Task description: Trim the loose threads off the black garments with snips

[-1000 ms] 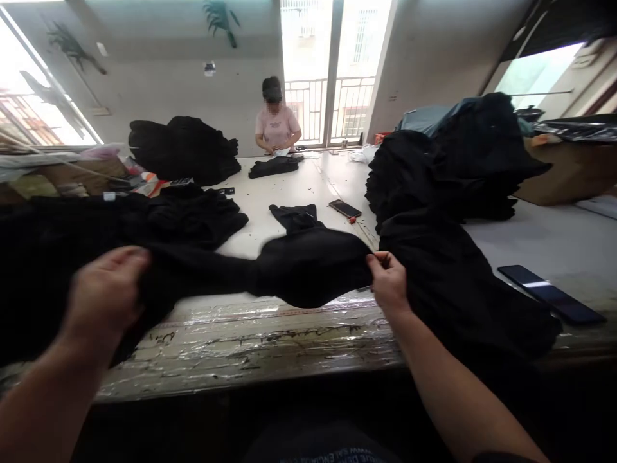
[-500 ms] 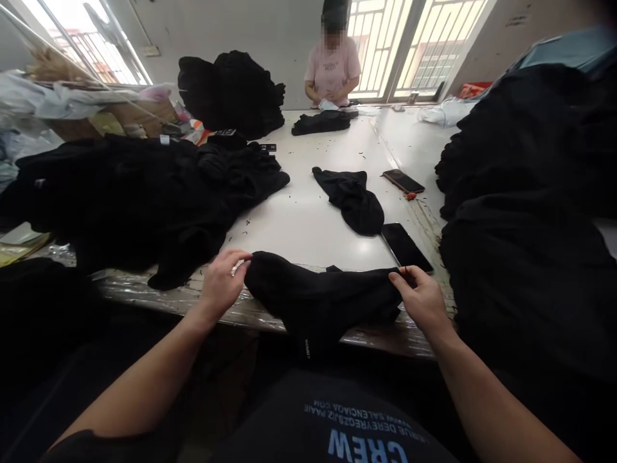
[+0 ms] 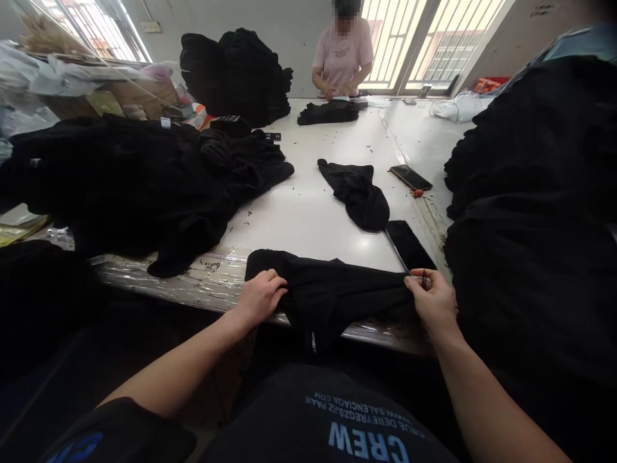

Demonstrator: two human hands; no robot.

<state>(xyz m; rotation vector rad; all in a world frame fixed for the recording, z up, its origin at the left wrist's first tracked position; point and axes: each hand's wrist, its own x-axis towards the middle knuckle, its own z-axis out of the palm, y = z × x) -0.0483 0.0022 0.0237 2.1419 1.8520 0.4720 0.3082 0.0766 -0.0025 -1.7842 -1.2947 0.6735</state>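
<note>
A black garment [image 3: 332,289] with small white lettering lies across the table's front edge and hangs down toward me. My left hand [image 3: 263,296] is closed on its left part, fingertips pinching the cloth. At the other end, my right hand [image 3: 434,299] pinches the garment's edge between thumb and finger. A small dark tool, perhaps thread snips [image 3: 424,278], shows among the right fingers; its kind is hard to make out. Between both hands the cloth is drawn fairly straight. Just beyond the right hand lies a flat black tablet-like thing [image 3: 409,243].
Another black garment [image 3: 359,193] lies mid-table, near a phone [image 3: 411,177] with a red charm. Black garments are heaped at left [image 3: 144,180], at the back [image 3: 236,77] and at right [image 3: 530,206]. Across the table [image 3: 299,212] a person [image 3: 343,58] handles something white.
My left hand has moved right along the garment, from its left corner to a grip further in. My right hand has shifted slightly right, still pinching its end. The view has tilted a little.
</note>
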